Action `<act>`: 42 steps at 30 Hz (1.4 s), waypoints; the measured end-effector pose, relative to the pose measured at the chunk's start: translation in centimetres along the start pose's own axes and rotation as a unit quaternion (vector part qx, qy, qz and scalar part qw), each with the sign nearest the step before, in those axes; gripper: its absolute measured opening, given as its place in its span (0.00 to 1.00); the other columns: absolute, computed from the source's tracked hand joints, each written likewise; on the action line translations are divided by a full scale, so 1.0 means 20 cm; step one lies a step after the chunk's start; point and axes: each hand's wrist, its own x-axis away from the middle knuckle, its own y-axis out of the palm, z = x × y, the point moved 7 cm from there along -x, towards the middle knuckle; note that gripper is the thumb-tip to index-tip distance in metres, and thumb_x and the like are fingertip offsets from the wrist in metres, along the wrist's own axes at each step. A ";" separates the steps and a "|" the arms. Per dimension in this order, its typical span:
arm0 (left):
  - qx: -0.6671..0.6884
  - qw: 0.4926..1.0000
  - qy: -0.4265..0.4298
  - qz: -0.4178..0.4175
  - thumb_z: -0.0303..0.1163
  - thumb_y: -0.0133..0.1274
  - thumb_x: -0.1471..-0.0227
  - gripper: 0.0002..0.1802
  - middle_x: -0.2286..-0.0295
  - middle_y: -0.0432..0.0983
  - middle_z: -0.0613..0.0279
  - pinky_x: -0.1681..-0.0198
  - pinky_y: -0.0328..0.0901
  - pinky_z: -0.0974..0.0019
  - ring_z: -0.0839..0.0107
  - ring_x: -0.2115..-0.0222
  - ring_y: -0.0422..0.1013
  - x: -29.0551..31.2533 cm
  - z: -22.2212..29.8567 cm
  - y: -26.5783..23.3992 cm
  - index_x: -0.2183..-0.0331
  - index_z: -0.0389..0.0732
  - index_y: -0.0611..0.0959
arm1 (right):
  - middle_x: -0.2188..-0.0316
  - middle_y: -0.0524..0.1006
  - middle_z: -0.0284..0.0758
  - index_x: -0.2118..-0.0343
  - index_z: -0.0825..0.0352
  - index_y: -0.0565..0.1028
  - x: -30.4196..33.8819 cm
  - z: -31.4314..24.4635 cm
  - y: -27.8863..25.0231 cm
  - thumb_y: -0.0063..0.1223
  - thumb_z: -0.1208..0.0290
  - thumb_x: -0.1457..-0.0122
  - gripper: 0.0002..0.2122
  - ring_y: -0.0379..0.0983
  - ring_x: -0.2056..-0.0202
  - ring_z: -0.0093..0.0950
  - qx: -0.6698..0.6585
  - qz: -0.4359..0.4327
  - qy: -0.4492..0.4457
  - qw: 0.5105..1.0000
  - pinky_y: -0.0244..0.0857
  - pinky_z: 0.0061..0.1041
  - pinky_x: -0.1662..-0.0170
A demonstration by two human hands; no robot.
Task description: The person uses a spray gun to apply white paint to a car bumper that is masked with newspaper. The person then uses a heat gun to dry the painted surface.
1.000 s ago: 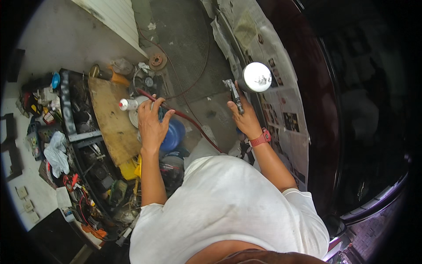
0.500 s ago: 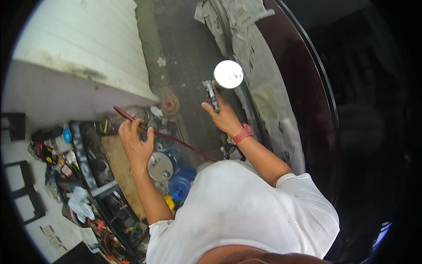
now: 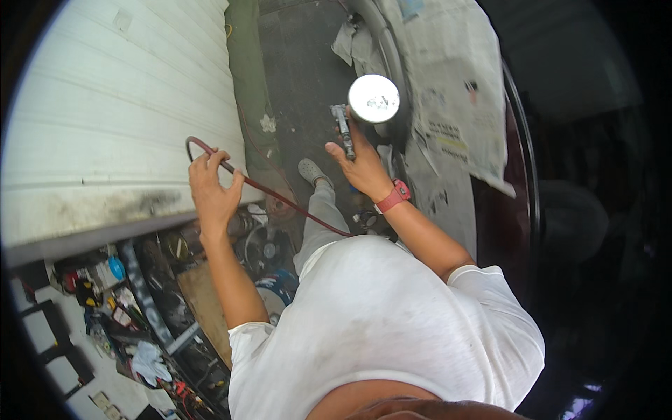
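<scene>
My right hand (image 3: pixel 365 166) is wrapped round the grip of a paint spray gun (image 3: pixel 344 133). The gun's round, light-coloured cup (image 3: pixel 374 99) stands on top, with dark smudges on its lid. Most of my fingers are hidden behind the gun. Over to the left, my left hand (image 3: pixel 212 183) pinches a dark red hose (image 3: pixel 280 192). The hose curls in a small loop above those fingers, and its other stretch runs down across my leg toward my waist. Right of the gun, newspaper masking (image 3: pixel 448 91) covers the side of a dark red car (image 3: pixel 493 217).
A white ribbed panel (image 3: pixel 119 105) stands at left. Below it, a cluttered rack (image 3: pixel 143 280) holds tools and rags, next to a brown board (image 3: pixel 206 301). A grey curved trim (image 3: pixel 393 49) runs along the car. My clog-shod foot (image 3: pixel 311 170) is on the dark floor (image 3: pixel 297 91).
My view has shifted along the car; more masking paper and white panel show. My leg and foot have come into sight. The hose now bends into a loop above my left hand.
</scene>
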 end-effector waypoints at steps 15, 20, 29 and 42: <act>0.274 0.912 -0.041 -0.303 0.43 0.65 0.43 0.50 0.41 0.74 0.41 0.34 0.61 0.52 0.49 0.38 0.69 -1.95 -0.71 1.32 0.28 0.39 0.59 | 0.42 0.72 0.45 0.22 0.58 0.38 -2.47 0.33 0.41 0.54 0.46 0.30 0.46 0.78 0.53 0.31 -0.007 0.139 0.090 0.986 0.78 0.27 0.62; 0.387 0.870 -0.068 -0.298 0.31 0.60 0.42 0.43 0.37 0.70 0.40 0.34 0.60 0.54 0.49 0.36 0.67 -2.66 -0.72 1.74 0.30 0.35 0.60 | 0.30 0.48 0.72 0.28 0.84 0.42 -3.26 0.28 0.76 0.55 0.44 0.33 0.50 0.47 0.26 0.58 -0.126 0.067 0.105 0.984 0.48 0.38 0.26; 0.362 0.894 -0.215 -0.155 0.32 0.52 0.35 0.30 0.47 0.78 0.38 0.40 0.65 0.54 0.46 0.44 0.74 -3.52 -1.65 2.15 0.35 0.33 0.70 | 0.41 0.72 0.61 0.32 0.69 0.65 -4.26 0.06 0.86 0.63 0.53 0.36 0.36 0.76 0.42 0.49 -0.012 -0.287 0.007 0.958 0.71 0.39 0.42; 0.129 0.929 -0.186 -0.292 0.34 0.49 0.35 0.34 0.67 0.83 0.37 0.57 0.69 0.42 0.39 0.65 0.79 -5.03 -2.01 2.70 0.30 0.55 0.65 | 0.49 0.78 0.44 0.43 0.62 0.79 -6.17 0.31 0.74 0.74 0.60 0.49 0.29 0.77 0.48 0.46 0.321 -0.099 -0.028 0.942 0.73 0.45 0.48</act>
